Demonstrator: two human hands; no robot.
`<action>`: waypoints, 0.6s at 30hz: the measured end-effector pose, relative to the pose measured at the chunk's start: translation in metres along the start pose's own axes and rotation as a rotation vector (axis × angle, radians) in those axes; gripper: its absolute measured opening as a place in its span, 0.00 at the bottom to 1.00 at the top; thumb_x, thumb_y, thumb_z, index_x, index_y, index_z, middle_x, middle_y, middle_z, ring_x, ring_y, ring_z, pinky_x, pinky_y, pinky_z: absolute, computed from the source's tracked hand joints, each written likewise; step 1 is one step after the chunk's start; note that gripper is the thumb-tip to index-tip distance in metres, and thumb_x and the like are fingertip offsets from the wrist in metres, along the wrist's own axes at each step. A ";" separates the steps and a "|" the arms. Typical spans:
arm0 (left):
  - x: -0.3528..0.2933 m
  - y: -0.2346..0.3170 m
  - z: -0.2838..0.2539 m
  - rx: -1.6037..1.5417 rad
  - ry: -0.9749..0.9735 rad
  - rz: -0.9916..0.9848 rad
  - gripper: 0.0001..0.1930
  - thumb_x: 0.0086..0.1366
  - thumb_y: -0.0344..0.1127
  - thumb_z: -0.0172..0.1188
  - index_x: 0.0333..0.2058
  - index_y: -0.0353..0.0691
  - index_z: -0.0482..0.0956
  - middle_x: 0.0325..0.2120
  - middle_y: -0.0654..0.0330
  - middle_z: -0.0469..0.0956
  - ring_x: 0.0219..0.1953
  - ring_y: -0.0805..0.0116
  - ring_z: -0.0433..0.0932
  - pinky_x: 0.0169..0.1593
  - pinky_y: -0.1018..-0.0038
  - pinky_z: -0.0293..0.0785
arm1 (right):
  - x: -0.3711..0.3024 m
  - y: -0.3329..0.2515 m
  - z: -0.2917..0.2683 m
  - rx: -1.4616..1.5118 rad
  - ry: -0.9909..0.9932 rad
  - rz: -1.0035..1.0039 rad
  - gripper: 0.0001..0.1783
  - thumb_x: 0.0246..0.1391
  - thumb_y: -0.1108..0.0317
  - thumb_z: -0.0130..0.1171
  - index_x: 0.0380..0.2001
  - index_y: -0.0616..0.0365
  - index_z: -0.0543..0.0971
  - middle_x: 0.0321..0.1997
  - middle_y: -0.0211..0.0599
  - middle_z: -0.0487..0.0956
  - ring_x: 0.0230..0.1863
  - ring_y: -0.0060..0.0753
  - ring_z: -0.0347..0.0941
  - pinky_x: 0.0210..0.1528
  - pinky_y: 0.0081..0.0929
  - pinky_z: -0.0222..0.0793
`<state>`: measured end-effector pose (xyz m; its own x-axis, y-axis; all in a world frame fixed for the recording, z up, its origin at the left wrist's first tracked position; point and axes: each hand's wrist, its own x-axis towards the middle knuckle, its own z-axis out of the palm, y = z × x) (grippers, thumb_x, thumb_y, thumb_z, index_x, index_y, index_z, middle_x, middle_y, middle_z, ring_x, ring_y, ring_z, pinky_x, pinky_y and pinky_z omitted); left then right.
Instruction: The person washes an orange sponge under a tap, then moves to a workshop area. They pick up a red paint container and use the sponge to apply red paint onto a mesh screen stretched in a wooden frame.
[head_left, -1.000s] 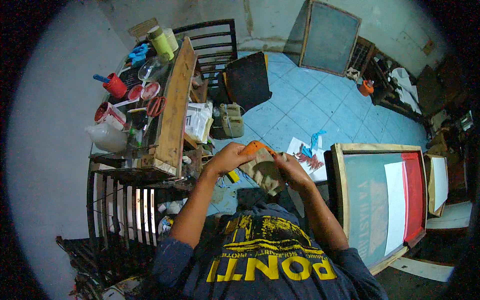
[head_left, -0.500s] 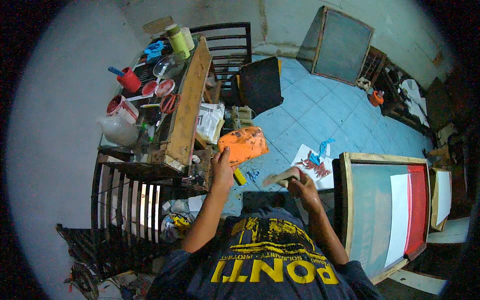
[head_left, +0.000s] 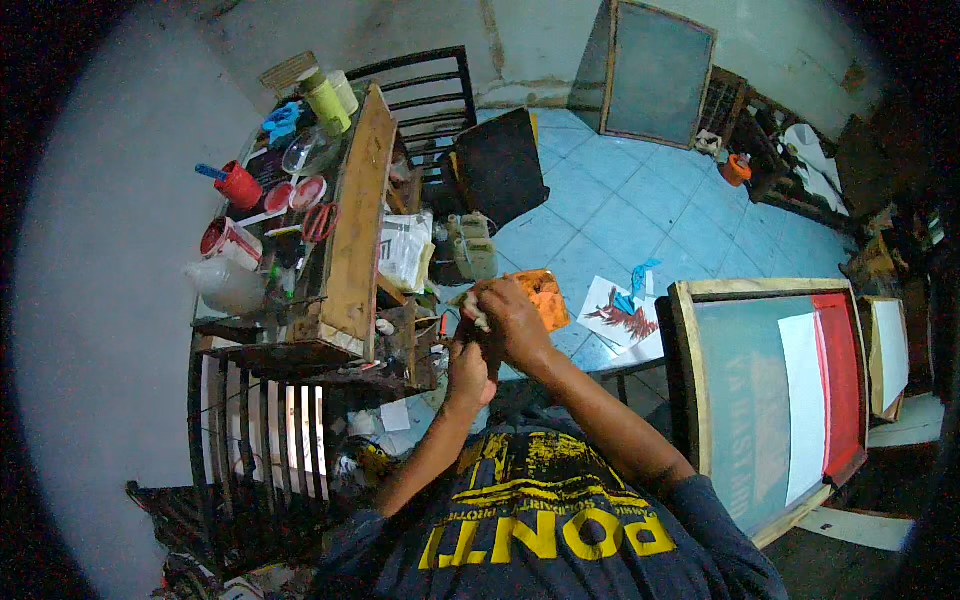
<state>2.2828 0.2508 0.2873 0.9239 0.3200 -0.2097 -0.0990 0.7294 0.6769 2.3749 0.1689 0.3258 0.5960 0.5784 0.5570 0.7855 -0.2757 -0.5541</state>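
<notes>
My right hand (head_left: 512,322) is closed on a pale, crumpled cloth (head_left: 476,312), just above my left hand. The two hands meet in front of my body. My left hand (head_left: 468,375) is closed, with its fingers partly covered by the right one; what it holds, if anything, is hidden. Beyond my right hand shows a flat orange piece (head_left: 545,300) with dark smears, partly covered by that hand. I cannot tell whether it rests on the surface behind. Right of it lies a white sheet with dark red smears (head_left: 615,315), a crumpled blue piece (head_left: 643,275) on it.
At left a wooden table (head_left: 357,230) carries a red cup (head_left: 238,186), red-stained tubs, red-handled scissors (head_left: 320,222) and a green bottle (head_left: 325,102). A wood-framed screen (head_left: 745,380) stands close on my right. Another framed screen (head_left: 660,75) leans on the far wall.
My right hand has moved left with the cloth and now meets my left hand. The orange piece, in my left hand before, now shows beyond my right hand. The view has shifted slightly.
</notes>
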 end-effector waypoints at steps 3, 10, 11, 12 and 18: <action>-0.014 0.002 0.015 0.022 -0.029 0.059 0.19 0.70 0.34 0.43 0.59 0.42 0.60 0.54 0.57 0.67 0.57 0.62 0.68 0.58 0.60 0.67 | -0.023 0.105 0.004 0.308 0.277 0.375 0.11 0.53 0.66 0.57 0.37 0.60 0.75 0.33 0.37 0.77 0.33 0.32 0.72 0.35 0.29 0.68; -0.012 0.014 0.006 0.029 0.039 0.084 0.19 0.70 0.33 0.43 0.59 0.41 0.60 0.55 0.57 0.67 0.56 0.61 0.69 0.58 0.60 0.66 | -0.013 0.047 -0.038 0.198 0.416 0.421 0.14 0.58 0.61 0.56 0.41 0.59 0.72 0.25 0.29 0.73 0.22 0.25 0.68 0.23 0.24 0.65; -0.007 0.011 0.003 0.041 -0.118 0.085 0.20 0.71 0.34 0.43 0.60 0.43 0.59 0.56 0.58 0.65 0.56 0.62 0.68 0.59 0.63 0.65 | -0.011 0.005 -0.022 0.329 0.406 0.215 0.17 0.51 0.61 0.61 0.41 0.59 0.73 0.36 0.38 0.75 0.37 0.35 0.72 0.39 0.33 0.69; -0.007 0.002 -0.008 -0.027 -0.061 -0.009 0.21 0.70 0.36 0.43 0.61 0.45 0.58 0.58 0.57 0.64 0.58 0.62 0.65 0.60 0.63 0.64 | -0.014 -0.010 -0.009 0.052 0.172 0.152 0.19 0.46 0.60 0.63 0.39 0.58 0.75 0.45 0.44 0.73 0.50 0.45 0.67 0.51 0.41 0.64; -0.009 0.015 0.006 0.136 -0.114 -0.004 0.24 0.66 0.24 0.36 0.62 0.41 0.55 0.58 0.56 0.62 0.59 0.62 0.65 0.60 0.64 0.65 | 0.015 -0.001 -0.006 -0.040 -0.084 -0.059 0.14 0.49 0.60 0.58 0.37 0.54 0.79 0.32 0.39 0.76 0.35 0.46 0.71 0.45 0.41 0.66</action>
<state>2.2753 0.2551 0.3036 0.9609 0.2406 -0.1367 -0.0510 0.6397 0.7669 2.3837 0.1731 0.3386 0.5338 0.6566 0.5329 0.8258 -0.2691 -0.4956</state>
